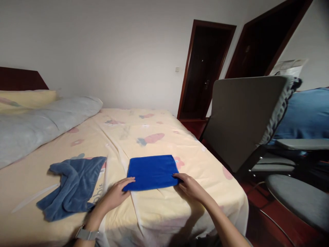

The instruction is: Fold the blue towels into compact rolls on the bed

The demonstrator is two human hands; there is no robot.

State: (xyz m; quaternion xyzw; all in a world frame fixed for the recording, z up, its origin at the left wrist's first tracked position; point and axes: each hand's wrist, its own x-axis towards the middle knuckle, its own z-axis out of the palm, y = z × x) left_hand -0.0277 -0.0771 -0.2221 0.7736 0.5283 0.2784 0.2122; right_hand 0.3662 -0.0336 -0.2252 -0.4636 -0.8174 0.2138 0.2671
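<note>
A bright blue cloth, probably a small towel, lies flat as a near rectangle on the bed. At its lower left corner is my left hand, thumb on top and the other fingers hidden or partly under the edge. My right hand pinches the right edge near the lower corner. A crumpled grey-blue towel rests to the left, close to my left forearm, which wears a watch. Both cloths lie on a pale yellow bedsheet with printed pink shapes.
A rolled grey quilt and a yellow pillow lie at the bed's left. Right of the bed stand a grey chair and a round-edged grey seat. A dark door is in the far wall.
</note>
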